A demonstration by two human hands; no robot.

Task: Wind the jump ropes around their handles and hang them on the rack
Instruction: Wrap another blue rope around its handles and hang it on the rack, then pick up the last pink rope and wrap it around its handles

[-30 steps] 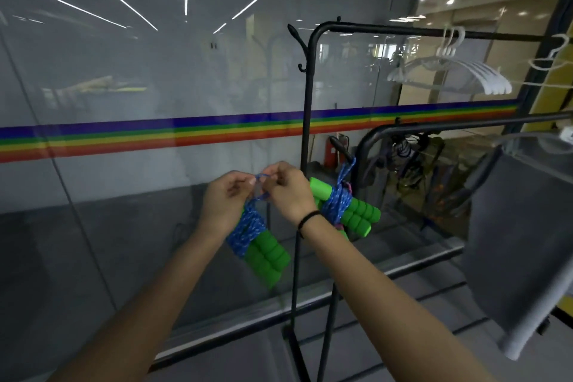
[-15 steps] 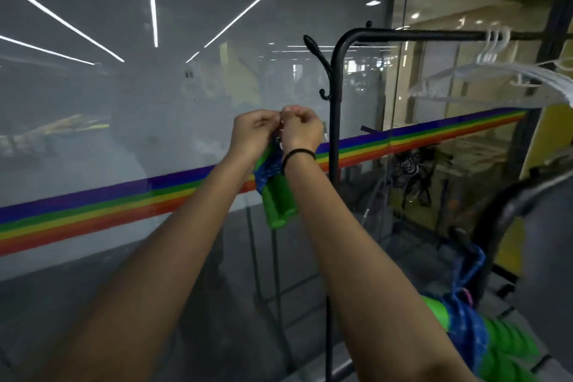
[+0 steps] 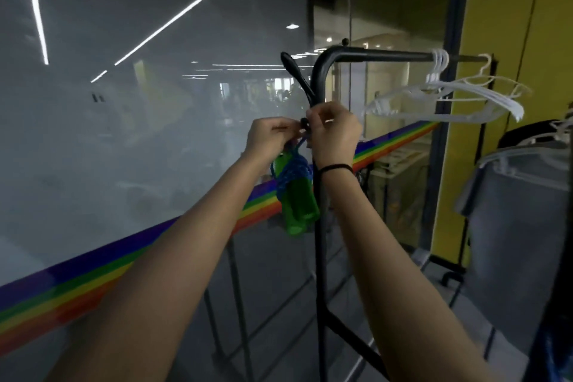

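Green foam handles [image 3: 300, 211], bound side by side by coils of blue rope [image 3: 291, 177], hang as one bundle just under the person's hands, touching or very nearly touching the upright post of the black rack [image 3: 320, 242]. The left hand [image 3: 273, 139] and the right hand [image 3: 336, 136] are raised close together. Each has its fingers curled and pinches a short loop of the rope that rises out of the bundle, though the knuckles partly hide the exact grip. They hold the loop at the small lower knob of the side hook [image 3: 298, 77], which branches off the post below a longer upward prong. The likely aim is to spread the loop open and slip it over that knob; whether it already sits on it cannot be told. Letting the bundle hang free probably lets its own weight pull the loop taut. A black band [image 3: 336, 168] circles the right wrist. White hangers [image 3: 449, 96] hang along the rack's top bar, well apart from the hands. Behind the rack stands a frosted glass wall [image 3: 124, 133], crossed by a rainbow stripe [image 3: 93, 276] and mirroring long ceiling lights. To the right are a yellow wall [image 3: 511, 25] and a grey garment [image 3: 521, 226] on another hanger. The floor below is dark grey.
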